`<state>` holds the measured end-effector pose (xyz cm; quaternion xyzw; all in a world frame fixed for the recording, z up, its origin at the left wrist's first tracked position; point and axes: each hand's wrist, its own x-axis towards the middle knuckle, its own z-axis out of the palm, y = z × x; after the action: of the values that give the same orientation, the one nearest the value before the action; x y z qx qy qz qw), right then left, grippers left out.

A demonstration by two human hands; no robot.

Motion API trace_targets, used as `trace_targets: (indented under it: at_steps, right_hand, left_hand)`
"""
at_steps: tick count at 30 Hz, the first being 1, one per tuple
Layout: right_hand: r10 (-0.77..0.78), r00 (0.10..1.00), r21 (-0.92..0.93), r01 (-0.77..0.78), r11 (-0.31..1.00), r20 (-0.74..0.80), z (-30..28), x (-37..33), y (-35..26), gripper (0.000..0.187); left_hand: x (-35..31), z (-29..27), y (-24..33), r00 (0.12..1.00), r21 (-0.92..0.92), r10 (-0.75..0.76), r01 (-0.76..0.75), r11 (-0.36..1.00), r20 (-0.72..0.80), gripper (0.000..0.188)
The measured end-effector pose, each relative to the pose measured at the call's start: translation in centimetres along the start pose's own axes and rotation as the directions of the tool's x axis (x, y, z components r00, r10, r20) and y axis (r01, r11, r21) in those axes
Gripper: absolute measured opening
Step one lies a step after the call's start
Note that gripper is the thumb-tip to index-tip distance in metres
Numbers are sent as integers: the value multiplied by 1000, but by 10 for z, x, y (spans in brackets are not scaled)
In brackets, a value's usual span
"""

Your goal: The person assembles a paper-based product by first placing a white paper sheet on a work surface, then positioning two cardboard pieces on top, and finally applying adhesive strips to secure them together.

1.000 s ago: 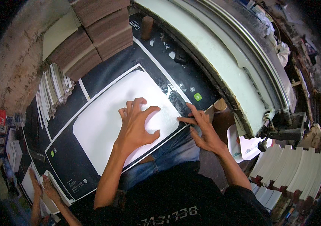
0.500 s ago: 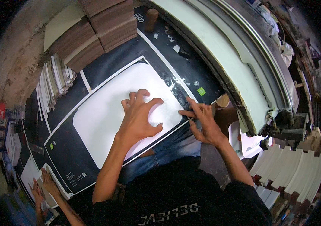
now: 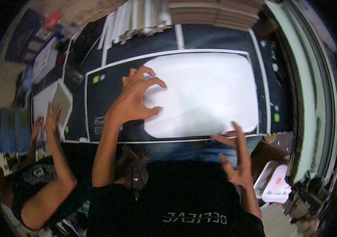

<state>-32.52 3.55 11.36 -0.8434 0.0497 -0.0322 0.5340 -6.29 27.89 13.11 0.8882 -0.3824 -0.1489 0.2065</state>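
Observation:
A white sheet or panel with rounded corners (image 3: 204, 91) lies on a black printed sheet with a white border (image 3: 115, 98). Over the white sheet's left edge is my left hand (image 3: 137, 94), fingers bent and spread, with nothing gripped. Whether its fingertips touch the surface I cannot tell. My right hand (image 3: 237, 158) is close to the front right corner, its fingers apart and nothing between them; it is slightly blurred.
At the left, a co-worker's hands (image 3: 52, 118) are on a folded grey-and-white board (image 3: 61, 100). Stacked brown boards (image 3: 216, 15) and white strips (image 3: 137, 19) stand at the back. A long pale machine (image 3: 291, 59) runs along the right. White printed trays (image 3: 277, 183) lie below it.
The view has turned to the left. My left hand has gone from the middle of the white sheet to its left edge. My right hand stays by the front right corner.

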Motion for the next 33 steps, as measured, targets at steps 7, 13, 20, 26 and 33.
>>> trace_targets:
  at_steps: [7,13,20,26,33]
  right_hand:
    - [-263,708,-252,533,808,655,79,58,-23,69]
    - [-262,654,-331,637,696,710,102,75,-24,58]
    - [-215,616,-359,669,651,758,98,80,-29,56]
    - [-253,709,-373,599,709,658,58,90,-37,66]
    - [-343,815,-495,562,663,467,77,214,-31,83]
  left_hand:
    - [-35,15,-36,998,-7,-60,60,998,-16,74]
    - [-32,21,-40,999,-12,-29,28,1000,-41,77]
    - [-33,25,-46,998,-26,-6,5,1000,-61,77]
    - [-38,22,-43,998,-60,32,-35,998,-51,75]
    - [-41,22,-37,1000,-98,9,-9,995,3,77]
